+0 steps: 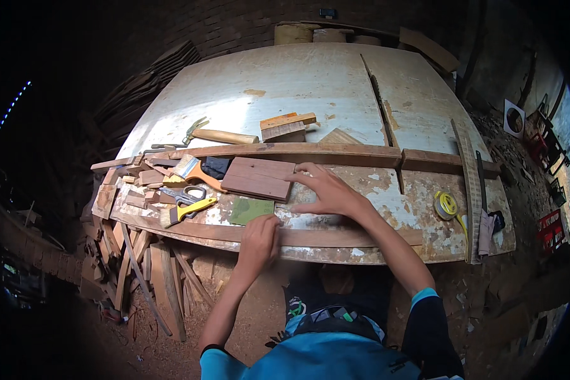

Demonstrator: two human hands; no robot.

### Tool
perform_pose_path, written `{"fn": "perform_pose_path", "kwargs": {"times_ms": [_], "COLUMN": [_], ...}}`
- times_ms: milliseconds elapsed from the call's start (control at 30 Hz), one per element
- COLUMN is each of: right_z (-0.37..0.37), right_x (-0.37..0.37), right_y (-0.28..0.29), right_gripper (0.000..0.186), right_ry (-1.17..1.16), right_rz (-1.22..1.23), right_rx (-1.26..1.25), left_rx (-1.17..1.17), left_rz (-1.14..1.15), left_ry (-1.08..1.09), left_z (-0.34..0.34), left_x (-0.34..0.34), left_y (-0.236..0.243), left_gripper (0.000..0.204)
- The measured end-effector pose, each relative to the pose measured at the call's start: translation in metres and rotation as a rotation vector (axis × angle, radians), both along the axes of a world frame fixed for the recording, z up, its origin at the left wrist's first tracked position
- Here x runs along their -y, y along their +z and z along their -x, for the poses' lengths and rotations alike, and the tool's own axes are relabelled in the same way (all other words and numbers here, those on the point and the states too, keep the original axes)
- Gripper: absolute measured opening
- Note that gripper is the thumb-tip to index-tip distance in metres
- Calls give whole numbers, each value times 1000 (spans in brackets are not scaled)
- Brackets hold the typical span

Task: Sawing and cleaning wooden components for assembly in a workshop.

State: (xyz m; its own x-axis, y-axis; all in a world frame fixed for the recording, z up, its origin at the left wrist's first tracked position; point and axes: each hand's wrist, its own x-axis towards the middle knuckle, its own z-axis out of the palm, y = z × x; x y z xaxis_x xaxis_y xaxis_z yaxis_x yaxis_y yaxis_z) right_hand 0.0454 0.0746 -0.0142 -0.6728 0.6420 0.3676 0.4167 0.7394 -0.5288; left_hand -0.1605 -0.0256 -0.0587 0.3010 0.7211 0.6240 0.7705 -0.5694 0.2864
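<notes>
My left hand [258, 240] has its fingers curled at the near edge of a green sheet, possibly sandpaper [250, 210], and seems to grip it. Just beyond lies a reddish-brown board [256, 178], where my right hand [329, 193] reaches its right edge with fingers apart and a fingertip at or touching it. Left of the board are an orange-handled wide brush [193, 170], a dark block [216, 166], scissors [187, 197], a yellow-handled brush [195, 208] and several small wood offcuts [152, 178].
A long wooden rail [335, 152] crosses the worktable [285, 76], with a hammer [225, 135] and stacked blocks [284, 132] behind it. A yellow tape measure [445, 206] and long strips [465, 190] lie at the right. Wood scraps [164, 285] lean below the table's left front.
</notes>
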Motion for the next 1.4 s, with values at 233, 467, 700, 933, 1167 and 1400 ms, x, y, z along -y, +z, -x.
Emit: {"fn": "perform_pose_path", "kwargs": {"times_ms": [233,467,700,933,1167,1400], "right_z": [58,-69,-177,-231,-181,-149], "right_x": [-59,-33,14,27,72,68], "right_y": [-25,-6,10,4,11,-16], "right_gripper": [99,104,113,34,40,50], "right_ry": [-109,-52,-101,-240,-362,-340], "right_rz": [76,204,327,609,239,17], "right_rx": [387,382,506,10,28,369], "left_rx": [-55,23,57,66,-20,-21], "left_rz": [7,-167,-243,-187,-218,-45], "left_ry": [-42,-48,-32,7,46,60], "left_z": [-37,-30,-9,-11,-8,1], "left_x": [-4,4,-19,-47,-65,-47], "left_y": [-22,-12,11,9,-11,12], "left_gripper": [8,14,14,12,12,12]}}
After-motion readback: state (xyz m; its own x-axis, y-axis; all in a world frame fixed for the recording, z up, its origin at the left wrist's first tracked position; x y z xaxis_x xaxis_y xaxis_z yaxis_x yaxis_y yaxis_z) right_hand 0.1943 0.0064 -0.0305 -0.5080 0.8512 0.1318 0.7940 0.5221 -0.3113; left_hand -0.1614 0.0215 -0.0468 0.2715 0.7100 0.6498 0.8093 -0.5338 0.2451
